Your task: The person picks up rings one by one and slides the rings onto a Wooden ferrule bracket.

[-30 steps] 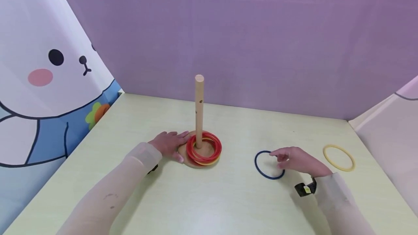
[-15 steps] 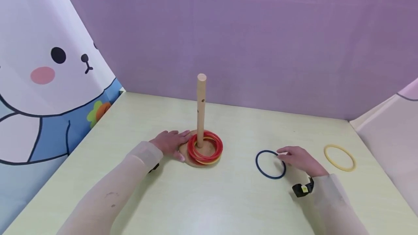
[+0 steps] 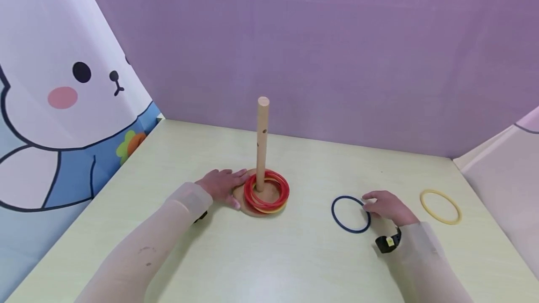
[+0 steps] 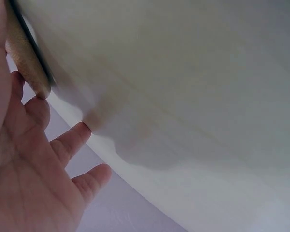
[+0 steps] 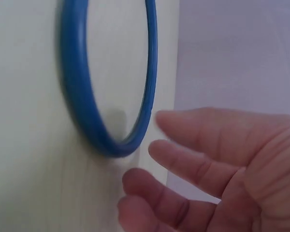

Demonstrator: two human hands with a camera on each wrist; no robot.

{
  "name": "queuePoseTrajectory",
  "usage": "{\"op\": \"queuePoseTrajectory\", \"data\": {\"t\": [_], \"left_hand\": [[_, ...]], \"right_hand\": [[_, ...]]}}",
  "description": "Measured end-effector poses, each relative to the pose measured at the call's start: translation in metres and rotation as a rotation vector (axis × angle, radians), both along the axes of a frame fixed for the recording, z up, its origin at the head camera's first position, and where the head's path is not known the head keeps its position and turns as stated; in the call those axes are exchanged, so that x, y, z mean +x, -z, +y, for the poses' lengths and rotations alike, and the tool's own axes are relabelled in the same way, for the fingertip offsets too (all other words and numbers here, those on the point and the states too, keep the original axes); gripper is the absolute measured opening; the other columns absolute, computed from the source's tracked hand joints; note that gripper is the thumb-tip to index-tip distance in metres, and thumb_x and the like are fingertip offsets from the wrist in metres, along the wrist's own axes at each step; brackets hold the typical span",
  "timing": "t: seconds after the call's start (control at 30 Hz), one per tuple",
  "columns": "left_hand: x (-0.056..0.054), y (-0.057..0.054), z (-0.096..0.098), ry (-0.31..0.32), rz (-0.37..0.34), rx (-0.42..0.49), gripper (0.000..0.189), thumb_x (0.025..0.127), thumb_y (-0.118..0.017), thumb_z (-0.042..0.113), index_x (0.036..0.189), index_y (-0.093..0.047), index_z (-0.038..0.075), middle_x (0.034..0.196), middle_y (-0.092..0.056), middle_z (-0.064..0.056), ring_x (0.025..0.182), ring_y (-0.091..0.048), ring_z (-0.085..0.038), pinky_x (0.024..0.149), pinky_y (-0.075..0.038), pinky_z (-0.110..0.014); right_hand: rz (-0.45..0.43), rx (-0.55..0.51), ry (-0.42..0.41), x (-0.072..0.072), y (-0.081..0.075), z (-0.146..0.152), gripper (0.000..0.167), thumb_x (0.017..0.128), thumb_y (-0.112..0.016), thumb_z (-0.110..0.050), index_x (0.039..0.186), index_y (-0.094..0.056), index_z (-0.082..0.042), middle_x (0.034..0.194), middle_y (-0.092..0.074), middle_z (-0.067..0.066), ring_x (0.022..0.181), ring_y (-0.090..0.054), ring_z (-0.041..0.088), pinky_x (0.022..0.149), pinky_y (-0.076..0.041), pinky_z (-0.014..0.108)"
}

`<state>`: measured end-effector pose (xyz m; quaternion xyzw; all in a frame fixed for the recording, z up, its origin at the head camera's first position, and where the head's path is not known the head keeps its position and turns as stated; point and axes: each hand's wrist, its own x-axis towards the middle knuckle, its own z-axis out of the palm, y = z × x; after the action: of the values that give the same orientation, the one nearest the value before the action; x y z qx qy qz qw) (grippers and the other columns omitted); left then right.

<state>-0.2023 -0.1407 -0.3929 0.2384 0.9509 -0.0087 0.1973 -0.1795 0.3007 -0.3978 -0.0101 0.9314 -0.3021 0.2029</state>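
My left hand [image 3: 221, 185] lies with spread fingers against the left edge of a round wooden base [image 3: 240, 194], from which an upright wooden peg [image 3: 262, 144] rises. Several red rings [image 3: 285, 194] and a yellow ring lie stacked round the peg's foot. In the left wrist view, fingers touch the base's edge [image 4: 31, 67]. My right hand [image 3: 389, 207] hovers at the right rim of a dark blue ring [image 3: 332, 212] lying flat on the table. The right wrist view shows loosely bent fingers [image 5: 183, 130] beside the blue ring [image 5: 77, 63], apart from it.
A yellow ring [image 3: 425, 207] lies flat on the pale table [image 3: 269, 261], right of my right hand. A purple backdrop [image 3: 358, 60] closes the far side, and a cartoon-printed cloth [image 3: 101, 167] hangs along the left.
My right hand has drawn back rightward from over the blue ring to its right edge. The left hand stays at the base. The head view has shifted slightly.
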Motion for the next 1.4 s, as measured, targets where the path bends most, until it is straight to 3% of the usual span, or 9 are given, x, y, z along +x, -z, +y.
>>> {"op": "queuePoseTrajectory", "data": {"t": [0.17, 0.47, 0.73, 0.93, 1.4], "left_hand": [[-0.001, 0.001, 0.0, -0.004, -0.003, 0.008, 0.094, 0.078, -0.071, 0.054, 0.153, -0.025, 0.02, 0.158, -0.022, -0.002, 0.136, -0.031, -0.04, 0.106, -0.031, -0.056], [0.002, 0.001, 0.002, -0.015, -0.002, 0.005, 0.094, 0.078, -0.072, 0.053, 0.153, -0.025, 0.022, 0.158, -0.022, -0.001, 0.137, -0.03, -0.038, 0.107, -0.03, -0.056], [0.001, 0.001, 0.002, -0.016, 0.006, 0.005, 0.094, 0.078, -0.072, 0.053, 0.153, -0.025, 0.022, 0.158, -0.023, -0.001, 0.137, -0.031, -0.039, 0.106, -0.031, -0.056], [0.0, 0.001, 0.003, -0.02, -0.001, -0.004, 0.095, 0.078, -0.072, 0.054, 0.153, -0.024, 0.023, 0.158, -0.022, 0.0, 0.137, -0.03, -0.038, 0.107, -0.03, -0.056], [-0.001, 0.001, 0.002, -0.027, 0.0, -0.017, 0.095, 0.077, -0.072, 0.054, 0.153, -0.024, 0.023, 0.158, -0.022, 0.0, 0.137, -0.03, -0.038, 0.106, -0.032, -0.056]], "right_hand": [[-0.025, 0.044, 0.027, -0.001, 0.0, 0.003, 0.039, 0.087, -0.062, -0.01, 0.123, -0.059, 0.005, 0.101, -0.061, 0.015, 0.08, -0.055, 0.023, 0.079, -0.044, 0.048], [-0.097, -0.026, 0.091, 0.0, 0.006, 0.002, 0.039, 0.088, -0.062, -0.01, 0.124, -0.058, 0.005, 0.072, -0.062, 0.006, 0.063, -0.055, 0.02, 0.061, -0.041, 0.031], [-0.112, -0.019, 0.082, 0.0, 0.008, -0.002, 0.034, 0.085, -0.064, -0.005, 0.117, -0.055, 0.002, 0.073, -0.055, 0.009, 0.059, -0.051, 0.02, 0.054, -0.044, 0.028], [-0.126, -0.025, 0.083, -0.001, 0.008, -0.003, 0.03, 0.086, -0.062, -0.002, 0.115, -0.053, 0.002, 0.08, -0.055, 0.011, 0.061, -0.053, 0.021, 0.055, -0.048, 0.029], [-0.126, -0.036, 0.066, -0.002, 0.007, -0.01, 0.032, 0.084, -0.058, 0.002, 0.115, -0.052, 0.003, 0.077, -0.057, 0.012, 0.059, -0.057, 0.021, 0.057, -0.052, 0.031]]}}
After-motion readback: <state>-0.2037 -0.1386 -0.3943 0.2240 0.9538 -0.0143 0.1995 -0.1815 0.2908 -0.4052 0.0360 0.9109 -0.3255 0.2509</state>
